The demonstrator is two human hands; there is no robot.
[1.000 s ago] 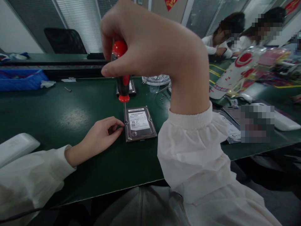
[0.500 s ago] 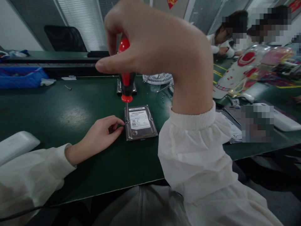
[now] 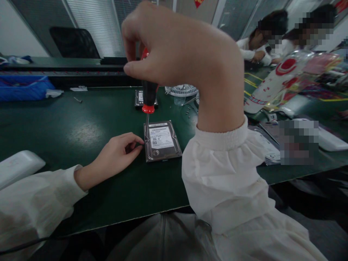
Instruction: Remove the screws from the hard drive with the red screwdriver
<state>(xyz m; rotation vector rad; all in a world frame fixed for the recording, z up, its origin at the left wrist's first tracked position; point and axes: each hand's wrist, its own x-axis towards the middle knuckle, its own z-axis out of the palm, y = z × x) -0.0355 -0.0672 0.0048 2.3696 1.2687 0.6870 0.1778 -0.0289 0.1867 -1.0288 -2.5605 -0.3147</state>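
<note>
A silver hard drive with a white label lies flat on the green tabletop. My left hand is curled at its left edge, with the index fingertip and thumb against its side. Above the drive, my right hand is closed around the handle of a red and black screwdriver. The screwdriver's shaft points down, slightly tilted, to the drive's left edge near its middle. Part of the handle is hidden by my fingers, and I cannot make out a screw at the tip.
Behind lies a second hard drive. Several small screws lie near a white round fan-like part. A blue bin is far left, a white device near left. More drives lie right, and co-workers sit beyond.
My right hand and the screwdriver handle have shifted slightly to the right, and the grip on the handle has turned. My left hand and the hard drive stay in place.
</note>
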